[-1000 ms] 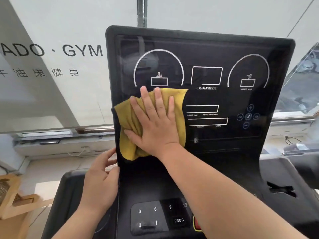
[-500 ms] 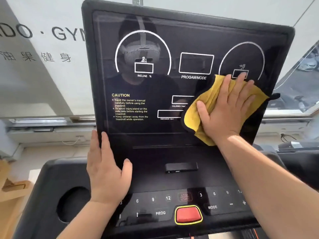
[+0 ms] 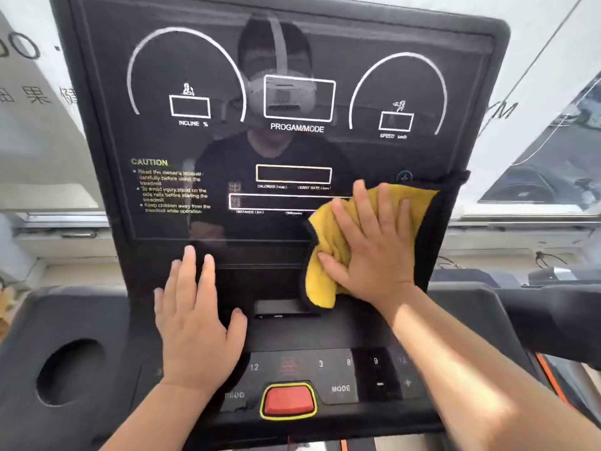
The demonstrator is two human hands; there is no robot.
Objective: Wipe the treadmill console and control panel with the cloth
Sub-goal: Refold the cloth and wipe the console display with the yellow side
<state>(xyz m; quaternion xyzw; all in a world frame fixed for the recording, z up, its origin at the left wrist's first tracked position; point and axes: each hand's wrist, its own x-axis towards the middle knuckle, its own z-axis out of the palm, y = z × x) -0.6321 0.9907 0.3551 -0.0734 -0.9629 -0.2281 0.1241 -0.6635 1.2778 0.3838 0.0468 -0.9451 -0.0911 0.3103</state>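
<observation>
The black treadmill console (image 3: 227,151) fills the view, its glossy screen printed with white dials and a caution text. Below it lies the control panel (image 3: 344,369) with number keys and a red stop button (image 3: 287,401). My right hand (image 3: 370,242) presses flat on a yellow cloth (image 3: 322,255) against the screen's lower right, fingers spread. My left hand (image 3: 195,317) rests flat with fingers apart on the lower left of the console, above the keys, holding nothing.
A round cup holder (image 3: 70,372) sits in the left tray. A small black slot piece (image 3: 279,309) lies between my hands. A window with printed lettering (image 3: 35,96) is behind; another machine (image 3: 559,307) stands at the right.
My right hand has swept the cloth from the screen's left across to the right, then down to the lower right. My left hand moved from the console's left edge onto its lower face.
</observation>
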